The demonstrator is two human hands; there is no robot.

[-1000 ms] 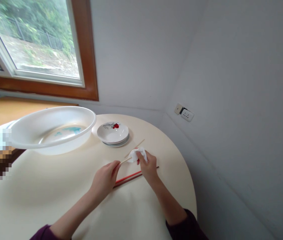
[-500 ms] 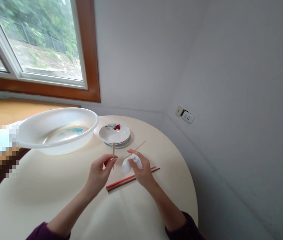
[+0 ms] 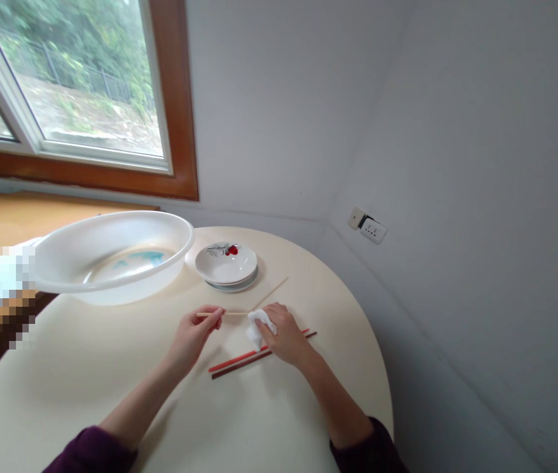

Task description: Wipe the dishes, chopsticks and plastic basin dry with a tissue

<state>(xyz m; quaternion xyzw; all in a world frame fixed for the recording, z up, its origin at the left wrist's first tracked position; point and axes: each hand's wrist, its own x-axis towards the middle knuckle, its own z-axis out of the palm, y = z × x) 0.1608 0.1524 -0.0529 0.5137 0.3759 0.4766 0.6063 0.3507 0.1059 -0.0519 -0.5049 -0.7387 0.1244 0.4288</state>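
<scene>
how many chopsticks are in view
4: a pale chopstick in the left hand, another pale one beyond the right hand, and a red one beside a brown one, both partly behind the right hand. More may be hidden.

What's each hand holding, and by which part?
The left hand pinches a pale chopstick partway along; the right hand grips a white cloth by its upper part.

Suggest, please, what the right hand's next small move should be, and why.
Probably slide the white cloth along the held pale stick: the left hand grips the stick, which reaches across to the cloth bunched in the right hand.
</scene>
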